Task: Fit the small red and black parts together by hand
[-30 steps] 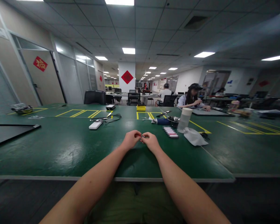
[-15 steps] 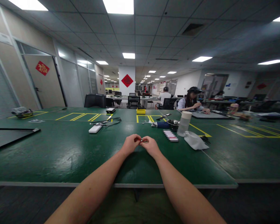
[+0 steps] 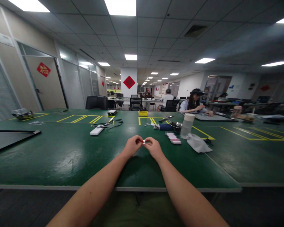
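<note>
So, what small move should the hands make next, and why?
Perhaps a slight tilt of the small shiny piece with the right hand while the left hand steadies it: both hands pinch it, and their fingers partly hide it.

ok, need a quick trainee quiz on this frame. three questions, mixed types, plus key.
1. Where is the small shiny silver piece?
A) lying on the green table
B) between the bare left hand and bare right hand
C) inside the round metal bowl

2. True or false: the tall translucent bottle stands left of the white cloth pouch.

3. Which is nearer the person: the white rectangular block or the yellow box?

Key: 1 B; 2 true; 3 white rectangular block.
</note>
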The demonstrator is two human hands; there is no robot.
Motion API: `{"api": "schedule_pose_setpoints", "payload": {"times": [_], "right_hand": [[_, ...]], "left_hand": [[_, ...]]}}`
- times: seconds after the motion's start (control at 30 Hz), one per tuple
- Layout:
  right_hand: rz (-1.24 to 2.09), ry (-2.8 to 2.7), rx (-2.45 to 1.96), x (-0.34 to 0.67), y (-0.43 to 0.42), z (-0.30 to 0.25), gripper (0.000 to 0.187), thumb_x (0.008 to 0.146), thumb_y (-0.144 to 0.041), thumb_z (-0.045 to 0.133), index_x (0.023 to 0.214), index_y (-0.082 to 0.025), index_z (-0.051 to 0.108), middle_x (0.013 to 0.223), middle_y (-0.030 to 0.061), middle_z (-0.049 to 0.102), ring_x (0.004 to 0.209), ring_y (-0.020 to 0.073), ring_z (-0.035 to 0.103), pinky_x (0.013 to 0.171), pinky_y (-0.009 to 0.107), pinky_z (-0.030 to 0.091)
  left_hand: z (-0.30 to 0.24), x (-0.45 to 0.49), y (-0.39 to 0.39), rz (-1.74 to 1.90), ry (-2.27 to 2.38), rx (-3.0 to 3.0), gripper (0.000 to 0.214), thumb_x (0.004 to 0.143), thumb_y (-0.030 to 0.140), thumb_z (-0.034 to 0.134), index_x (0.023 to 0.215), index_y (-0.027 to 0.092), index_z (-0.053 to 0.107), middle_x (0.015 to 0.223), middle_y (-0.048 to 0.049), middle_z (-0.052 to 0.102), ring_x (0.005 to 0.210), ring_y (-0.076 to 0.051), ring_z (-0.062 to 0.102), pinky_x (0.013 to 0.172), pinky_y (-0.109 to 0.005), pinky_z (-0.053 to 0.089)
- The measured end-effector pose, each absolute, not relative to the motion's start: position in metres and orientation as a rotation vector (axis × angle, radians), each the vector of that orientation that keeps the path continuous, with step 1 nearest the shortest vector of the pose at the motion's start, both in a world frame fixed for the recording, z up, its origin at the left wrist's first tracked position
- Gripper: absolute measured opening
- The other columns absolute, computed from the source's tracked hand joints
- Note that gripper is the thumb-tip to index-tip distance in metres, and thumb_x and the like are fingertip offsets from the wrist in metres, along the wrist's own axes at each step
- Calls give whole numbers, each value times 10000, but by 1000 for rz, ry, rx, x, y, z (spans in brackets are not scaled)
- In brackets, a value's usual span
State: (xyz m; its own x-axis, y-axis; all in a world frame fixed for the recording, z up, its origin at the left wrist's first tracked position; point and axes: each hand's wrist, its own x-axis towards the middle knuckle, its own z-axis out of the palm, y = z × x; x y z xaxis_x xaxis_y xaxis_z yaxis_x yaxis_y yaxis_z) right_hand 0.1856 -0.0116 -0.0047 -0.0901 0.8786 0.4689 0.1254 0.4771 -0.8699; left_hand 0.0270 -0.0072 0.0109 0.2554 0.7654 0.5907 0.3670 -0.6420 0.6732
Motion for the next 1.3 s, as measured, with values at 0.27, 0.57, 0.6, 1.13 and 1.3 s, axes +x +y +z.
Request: {"api": "schedule_pose_setpoints", "payload": {"times": [0.27,0.57,0.6,1.13,1.3], "right_hand": [[791,-1544,-926,186,-13,-2,200,637,-232,625,824,-177,580,799,19,636,626,150,618,630,274,494],[793,-1521,-941,187,-12,-2,194,644,-238,621,823,-183,570,801,21,626,634,160,626,623,281,516],[791,-1520,-942,187,-12,-2,195,645,-242,622,823,-182,570,806,23,626,630,158,624,617,279,514],[746,-1525,-934,186,-16,2,207,660,-290,637,824,-181,574,753,7,620,559,138,596,541,253,466],[756,-1515,-930,186,-16,2,214,654,-288,649,825,-179,582,776,14,626,548,136,593,528,253,459]], "left_hand": [[12,27,-9,1330,990,2057,111,730,147,568,824,140,627,743,-19,666,673,-123,613,654,-223,480],[11,27,-4,1315,943,2002,162,755,228,584,860,140,670,826,-52,703,756,-154,643,721,-257,500],[11,26,-4,1310,940,1991,165,753,233,589,860,138,672,830,-55,704,760,-156,644,723,-259,502],[17,25,-9,1308,903,1855,186,727,238,619,868,136,683,863,-63,710,798,-174,652,784,-295,510],[19,25,-10,1313,856,1785,181,708,232,639,852,136,690,840,-63,712,784,-174,653,777,-290,510]]}}
